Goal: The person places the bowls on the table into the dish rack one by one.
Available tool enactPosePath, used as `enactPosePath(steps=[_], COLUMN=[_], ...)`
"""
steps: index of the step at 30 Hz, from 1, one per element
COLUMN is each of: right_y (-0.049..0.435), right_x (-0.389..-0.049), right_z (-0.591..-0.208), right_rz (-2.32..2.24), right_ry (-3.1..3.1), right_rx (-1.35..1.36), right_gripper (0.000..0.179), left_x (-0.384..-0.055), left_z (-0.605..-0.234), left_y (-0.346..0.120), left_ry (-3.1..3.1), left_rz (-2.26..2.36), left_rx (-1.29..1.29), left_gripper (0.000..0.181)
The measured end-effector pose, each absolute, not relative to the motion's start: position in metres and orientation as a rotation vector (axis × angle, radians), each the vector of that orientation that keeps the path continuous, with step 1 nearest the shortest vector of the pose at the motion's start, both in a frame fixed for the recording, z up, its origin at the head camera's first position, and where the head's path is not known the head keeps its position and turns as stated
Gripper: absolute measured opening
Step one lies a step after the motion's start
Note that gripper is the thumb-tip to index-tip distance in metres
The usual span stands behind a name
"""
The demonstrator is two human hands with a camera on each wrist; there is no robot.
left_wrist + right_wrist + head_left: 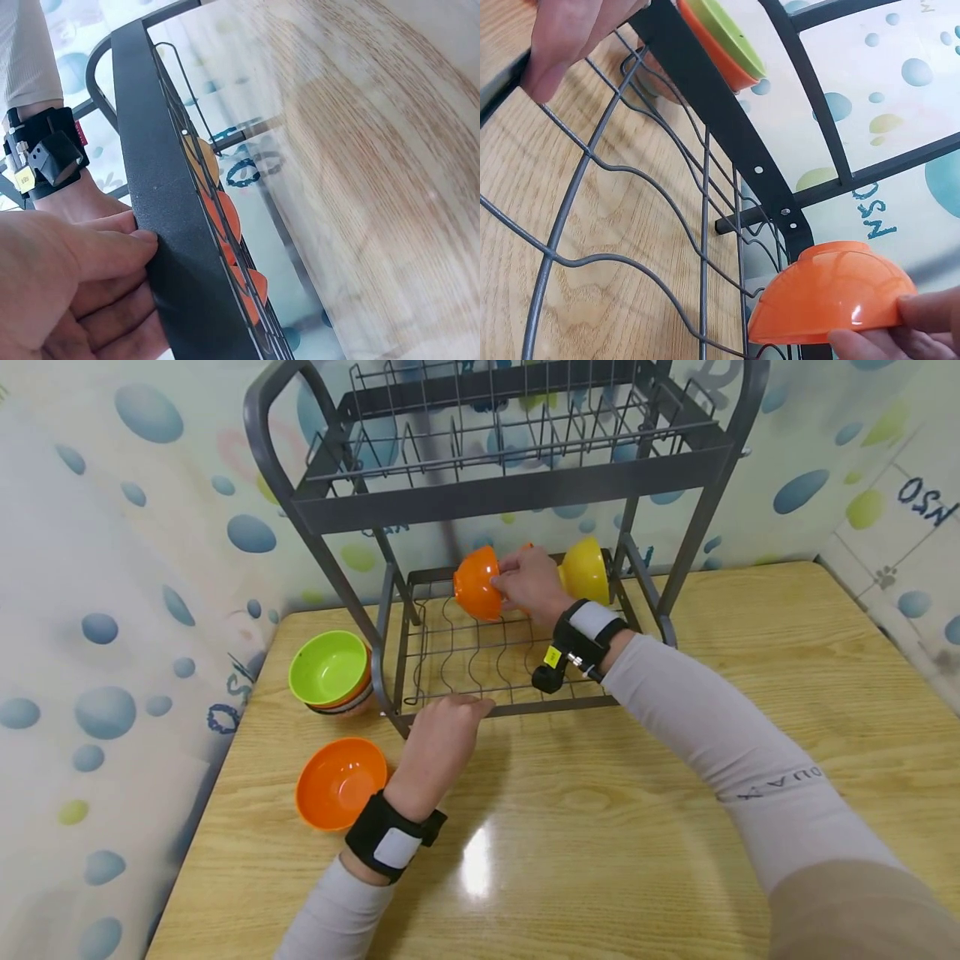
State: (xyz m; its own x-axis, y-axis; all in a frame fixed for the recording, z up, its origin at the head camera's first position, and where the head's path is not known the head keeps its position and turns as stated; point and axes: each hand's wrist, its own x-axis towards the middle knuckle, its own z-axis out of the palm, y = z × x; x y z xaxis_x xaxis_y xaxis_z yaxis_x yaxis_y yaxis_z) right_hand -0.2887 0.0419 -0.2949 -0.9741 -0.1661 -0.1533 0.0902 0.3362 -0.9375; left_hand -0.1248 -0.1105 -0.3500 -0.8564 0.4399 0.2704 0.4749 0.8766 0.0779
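My right hand [531,585] pinches the rim of an orange bowl [477,583], tipped on its side over the back of the rack's lower tier. In the right wrist view, this bowl [832,292] shows its smooth outer side and foot. A yellow bowl [587,572] stands on edge at the tier's right end; between them, another orange bowl is mostly hidden behind my hand. At the front, my left hand [444,735] grips the lower tier's dark front rail [172,195], thumb on its edge and fingers curled beneath.
Left of the dark metal dish rack [517,492] stands a bowl stack with a green bowl [328,668] on top. A separate orange bowl [341,783] sits nearer on the wooden table [600,827]. The upper wire tier overhangs the lower one; a patterned wall stands behind.
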Motion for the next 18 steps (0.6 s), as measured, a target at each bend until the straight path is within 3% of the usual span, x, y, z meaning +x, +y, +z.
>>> enactPosePath(steps=[18], right_y=[0.028], right_x=[-0.287], right_z=[-0.301], right_rz=[-1.46], right_ry=[2.702], right_rx=[-0.218], right_gripper=[0.036], left_x=[-0.124], left_z=[-0.35], left_y=[-0.11], left_ry=[-2.815], left_rz=[-0.23], left_rx=[-0.668], left_gripper=[0.035])
